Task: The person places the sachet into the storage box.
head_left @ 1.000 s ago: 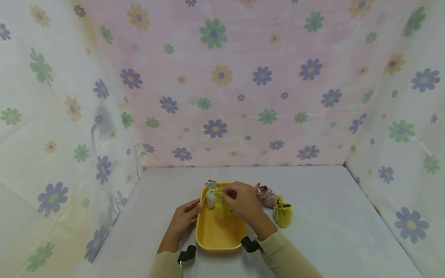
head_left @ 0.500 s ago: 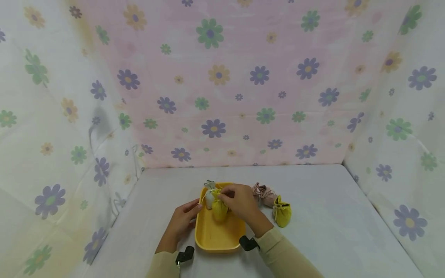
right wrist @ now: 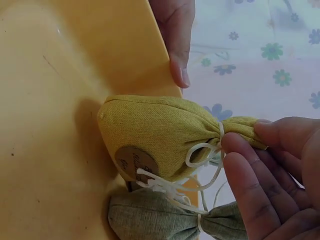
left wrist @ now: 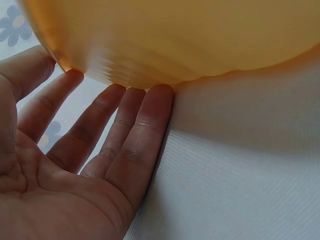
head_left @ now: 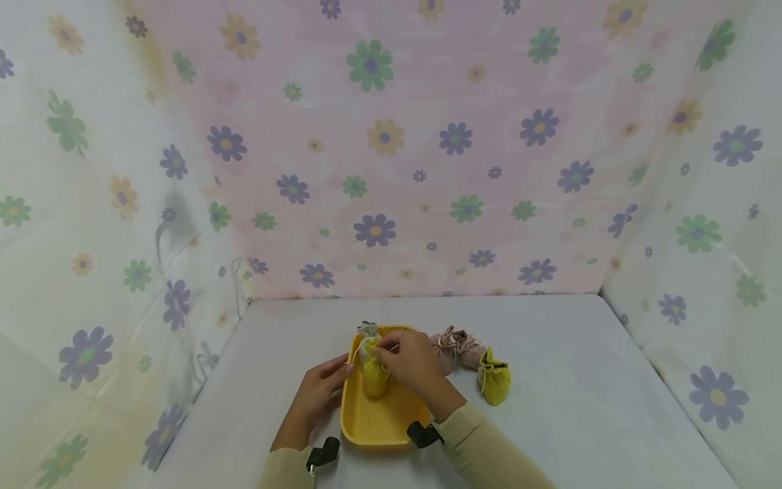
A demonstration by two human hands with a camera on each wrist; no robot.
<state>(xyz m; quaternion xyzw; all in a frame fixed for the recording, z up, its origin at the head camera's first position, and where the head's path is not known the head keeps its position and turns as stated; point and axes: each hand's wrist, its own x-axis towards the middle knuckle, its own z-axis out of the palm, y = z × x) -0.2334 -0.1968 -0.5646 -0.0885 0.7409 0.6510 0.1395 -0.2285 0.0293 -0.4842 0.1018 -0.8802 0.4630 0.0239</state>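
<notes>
A yellow drawstring pouch [head_left: 375, 380] with a white cord and a round tag is in the yellow tray [head_left: 383, 428]. My right hand [head_left: 417, 363] pinches its gathered neck between thumb and fingers; the right wrist view shows the pouch's base close to the tray floor. Right beside it in the tray is a grey-green drawstring pouch [right wrist: 155, 215], its neck tied with pale cord. Along the tray's left side, my left hand [head_left: 319, 394] touches the outer wall with its fingertips. The left wrist view shows those fingers [left wrist: 135, 145] nearly straight against the wall's underside.
On the table [head_left: 562, 435] right of the tray lie pinkish drawstring pouches [head_left: 472, 350] and another yellow pouch [head_left: 495, 382]. Flower-patterned cloth [head_left: 421, 156] hangs behind the table and on both sides.
My right hand has moved left with the yellow pouch, bringing it beside the grey-green pouch in the tray. My left hand has kept its place at the tray's side.
</notes>
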